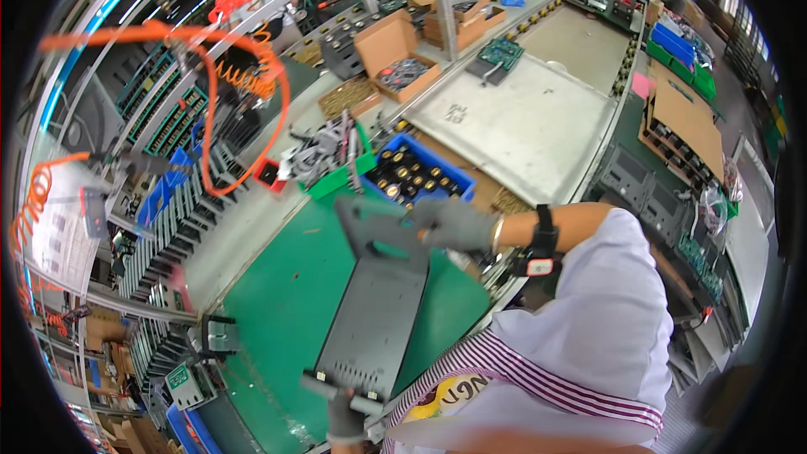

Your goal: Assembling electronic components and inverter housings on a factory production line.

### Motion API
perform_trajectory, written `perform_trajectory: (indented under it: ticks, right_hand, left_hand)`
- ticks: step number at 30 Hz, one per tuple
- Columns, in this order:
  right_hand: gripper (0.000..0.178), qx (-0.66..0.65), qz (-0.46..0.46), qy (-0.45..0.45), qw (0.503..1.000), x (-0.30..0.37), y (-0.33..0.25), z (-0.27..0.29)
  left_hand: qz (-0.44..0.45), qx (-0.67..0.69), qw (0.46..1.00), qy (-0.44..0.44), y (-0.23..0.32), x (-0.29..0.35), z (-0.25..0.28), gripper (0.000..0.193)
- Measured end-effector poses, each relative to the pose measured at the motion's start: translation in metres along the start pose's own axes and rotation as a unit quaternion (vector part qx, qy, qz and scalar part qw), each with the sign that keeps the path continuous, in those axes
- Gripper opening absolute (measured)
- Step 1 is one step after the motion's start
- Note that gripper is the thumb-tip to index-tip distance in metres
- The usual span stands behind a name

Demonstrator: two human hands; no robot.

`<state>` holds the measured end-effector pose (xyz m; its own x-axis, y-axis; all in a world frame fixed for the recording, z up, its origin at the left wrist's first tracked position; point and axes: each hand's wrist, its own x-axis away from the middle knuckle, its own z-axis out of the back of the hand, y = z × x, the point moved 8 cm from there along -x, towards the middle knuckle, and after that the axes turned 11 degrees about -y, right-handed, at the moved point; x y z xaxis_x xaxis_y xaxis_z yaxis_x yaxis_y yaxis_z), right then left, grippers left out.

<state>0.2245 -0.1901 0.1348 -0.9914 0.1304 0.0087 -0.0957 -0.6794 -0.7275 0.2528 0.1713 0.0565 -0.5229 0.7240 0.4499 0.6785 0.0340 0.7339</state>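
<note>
A long dark-grey metal panel (378, 307) with a bent end plate and an oval cut-out is held tilted above the green work mat (277, 286). My right hand (458, 224), in a grey glove, closes on the edge of the far end plate. At the near end, where small fittings and a row of slots show, my left hand (346, 416) grips the panel from below, also gloved; its fingers are partly hidden. Just beyond my right hand sits a blue bin (461, 189) of black and brass-coloured round parts. Beside it stands a green bin (370, 155) of grey pieces.
An orange coiled air hose (282, 109) hangs at the left, over a rack of grey brackets (181, 235). Beyond the bins lies a white tray (538, 130) with a circuit board (502, 55). Cardboard boxes (387, 42) stand behind; dark panels (626, 172) lie at the right.
</note>
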Motion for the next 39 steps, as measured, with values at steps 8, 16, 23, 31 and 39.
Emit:
perform_trajectory:
  ticks: [8,16,23,31,39]
  right_hand:
    - [0.026,-0.16,-0.259,0.185,0.934,0.167,0.277,0.256]
    - [0.035,-0.118,-0.333,0.329,0.876,0.256,0.443,0.372]
    - [0.042,0.146,-0.388,0.205,0.887,0.242,0.474,0.39]
    - [0.048,0.159,-0.179,0.356,0.903,0.116,0.347,0.423]
    - [0.046,0.086,0.079,0.048,0.992,-0.091,0.043,0.113]
  left_hand:
    - [0.11,-0.044,0.97,-0.213,-0.124,-0.3,-0.269,0.027]
    - [0.167,-0.158,0.945,-0.234,-0.227,-0.447,-0.415,0.033]
    - [-0.018,-0.533,0.8,-0.275,-0.168,-0.436,-0.398,0.053]
    - [-0.114,-0.462,0.878,-0.04,0.038,-0.311,-0.072,0.033]
    - [-0.05,-0.424,0.722,0.544,0.16,-0.007,0.394,0.034]
